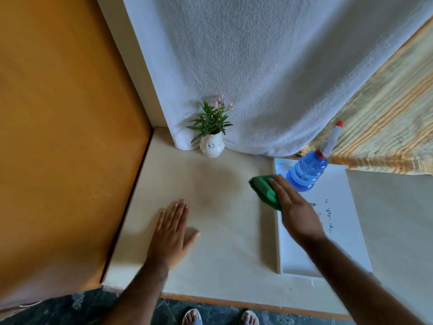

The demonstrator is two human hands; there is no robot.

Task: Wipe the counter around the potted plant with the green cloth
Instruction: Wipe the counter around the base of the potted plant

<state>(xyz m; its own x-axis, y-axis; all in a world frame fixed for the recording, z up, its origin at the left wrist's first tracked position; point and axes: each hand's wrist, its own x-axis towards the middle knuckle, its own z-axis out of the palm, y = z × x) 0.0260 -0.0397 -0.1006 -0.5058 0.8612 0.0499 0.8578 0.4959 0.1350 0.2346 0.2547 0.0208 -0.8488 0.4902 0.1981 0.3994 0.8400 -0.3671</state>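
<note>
A small potted plant with green leaves and pink flowers stands in a white pot at the back of the cream counter, against a hanging white towel. The green cloth lies on the counter at the left edge of a white tray, right of the plant and nearer to me. My right hand presses flat on the cloth, fingers together, covering its right part. My left hand rests flat on the counter with fingers extended, in front of the plant and holding nothing.
A white tray sits on the right of the counter with a blue spray bottle standing at its far end. An orange wall borders the counter's left side. A striped yellow cloth hangs at the back right.
</note>
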